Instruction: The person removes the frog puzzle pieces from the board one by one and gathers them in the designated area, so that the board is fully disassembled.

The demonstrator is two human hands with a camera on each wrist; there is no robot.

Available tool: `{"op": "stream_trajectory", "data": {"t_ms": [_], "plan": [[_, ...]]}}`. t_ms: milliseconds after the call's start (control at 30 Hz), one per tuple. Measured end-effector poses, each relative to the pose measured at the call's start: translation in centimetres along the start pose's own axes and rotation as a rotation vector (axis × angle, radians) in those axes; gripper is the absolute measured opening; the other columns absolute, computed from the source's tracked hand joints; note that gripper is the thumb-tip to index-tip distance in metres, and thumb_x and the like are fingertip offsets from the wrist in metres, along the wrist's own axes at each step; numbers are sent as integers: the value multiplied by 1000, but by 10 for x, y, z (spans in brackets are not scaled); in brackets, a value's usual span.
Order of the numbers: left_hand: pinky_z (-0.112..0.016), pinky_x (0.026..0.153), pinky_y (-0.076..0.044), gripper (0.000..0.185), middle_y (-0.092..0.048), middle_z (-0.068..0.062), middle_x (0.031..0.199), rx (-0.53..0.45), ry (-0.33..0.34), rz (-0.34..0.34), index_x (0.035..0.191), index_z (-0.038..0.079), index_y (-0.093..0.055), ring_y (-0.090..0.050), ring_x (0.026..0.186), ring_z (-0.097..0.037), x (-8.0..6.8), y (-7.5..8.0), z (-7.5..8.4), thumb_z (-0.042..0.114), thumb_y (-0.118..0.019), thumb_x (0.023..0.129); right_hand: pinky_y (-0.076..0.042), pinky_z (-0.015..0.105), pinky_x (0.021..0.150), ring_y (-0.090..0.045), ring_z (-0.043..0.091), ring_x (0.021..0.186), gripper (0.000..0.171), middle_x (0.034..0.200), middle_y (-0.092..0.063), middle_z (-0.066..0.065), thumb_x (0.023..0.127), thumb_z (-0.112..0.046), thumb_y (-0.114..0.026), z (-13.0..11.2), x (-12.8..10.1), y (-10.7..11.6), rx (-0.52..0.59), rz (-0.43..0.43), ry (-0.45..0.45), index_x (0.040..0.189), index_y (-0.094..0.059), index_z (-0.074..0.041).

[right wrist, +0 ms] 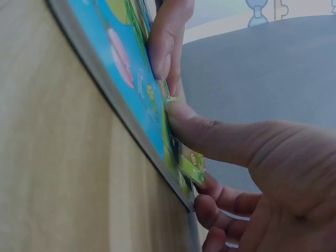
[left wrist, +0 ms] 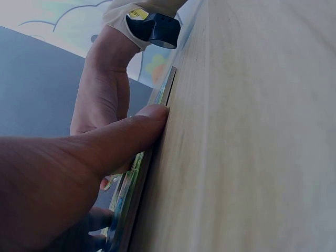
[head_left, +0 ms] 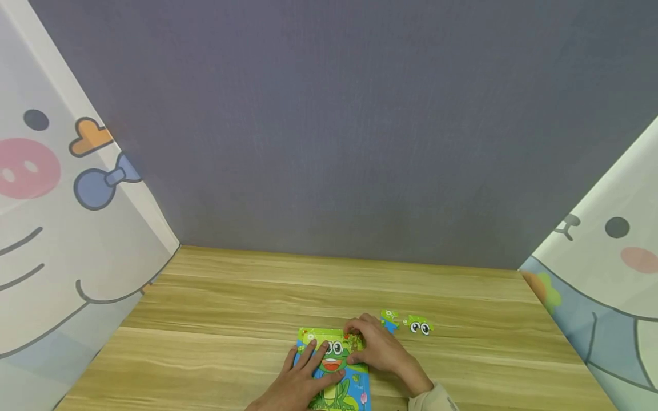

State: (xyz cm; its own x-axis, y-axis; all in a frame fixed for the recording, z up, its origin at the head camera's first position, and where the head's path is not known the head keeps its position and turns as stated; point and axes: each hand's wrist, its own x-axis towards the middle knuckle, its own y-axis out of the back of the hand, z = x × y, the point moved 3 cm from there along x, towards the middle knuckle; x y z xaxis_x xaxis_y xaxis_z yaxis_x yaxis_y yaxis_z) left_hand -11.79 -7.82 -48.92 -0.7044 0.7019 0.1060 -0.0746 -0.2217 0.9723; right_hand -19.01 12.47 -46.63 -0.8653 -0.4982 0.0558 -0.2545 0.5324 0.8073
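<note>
A frog jigsaw puzzle (head_left: 354,391) in a flat tray lies at the table's near edge, showing a green frog on blue. My left hand (head_left: 298,382) rests on its left part with fingers spread; in the left wrist view the thumb (left wrist: 152,113) lies at the tray's edge. At the top right corner my right hand (head_left: 380,348) pinches a green puzzle piece (right wrist: 191,164) between thumb and fingers. The piece sits tilted, its outer end raised off the tray in the right wrist view.
Two loose puzzle pieces lie on the wooden table (head_left: 221,308) beyond my right hand: a green and blue one (head_left: 389,321) and one with two eyes (head_left: 419,326). A grey wall (head_left: 329,142) stands behind, with cartoon-printed panels (head_left: 31,240) at both sides.
</note>
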Motion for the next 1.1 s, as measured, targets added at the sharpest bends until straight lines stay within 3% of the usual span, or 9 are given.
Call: {"op": "stream_trajectory", "data": {"t_ms": [167, 367, 533, 767, 1100], "plan": [[-70, 93, -38, 76, -31, -21, 156, -37, 5, -16, 148, 43, -33, -38, 137, -51, 1, 0, 0, 80, -40, 82, -41, 20, 69, -49, 4, 83, 43, 95, -58, -6, 75, -40, -79, 1, -2, 3, 28, -17, 52, 111, -65, -20], [-71, 92, -38, 75, -32, -21, 156, -44, 3, -7, 147, 43, -33, -38, 136, -52, 1, -1, 1, 80, -39, 83, -43, 19, 68, -47, 0, 78, 24, 98, -62, 2, 93, -13, -62, 5, -4, 8, 190, -63, 110, 117, -67, -13], [-70, 91, -40, 74, -35, -22, 154, -31, -6, 16, 147, 43, -35, -41, 134, -52, 0, -1, 1, 80, -38, 83, -46, 19, 69, -50, -1, 79, 28, 100, -65, 3, 94, -1, -57, 10, -3, 12, 240, -66, 91, 116, -69, -13], [-68, 91, -41, 75, -36, -22, 153, 4, -10, 26, 146, 43, -37, -42, 134, -50, 0, -1, 0, 81, -37, 82, -49, 19, 72, -59, 0, 82, 15, 98, -70, 1, 92, -7, -63, 20, 0, 15, 270, -38, 35, 103, -70, -14], [-70, 92, -39, 64, -36, -23, 154, -22, -3, 5, 146, 40, -38, -40, 135, -51, 0, 0, 1, 71, -33, 90, -51, 22, 65, -60, 5, 76, 15, 97, -69, 15, 94, -9, -61, 30, -3, 41, 407, -26, -9, 106, -69, -5]]}}
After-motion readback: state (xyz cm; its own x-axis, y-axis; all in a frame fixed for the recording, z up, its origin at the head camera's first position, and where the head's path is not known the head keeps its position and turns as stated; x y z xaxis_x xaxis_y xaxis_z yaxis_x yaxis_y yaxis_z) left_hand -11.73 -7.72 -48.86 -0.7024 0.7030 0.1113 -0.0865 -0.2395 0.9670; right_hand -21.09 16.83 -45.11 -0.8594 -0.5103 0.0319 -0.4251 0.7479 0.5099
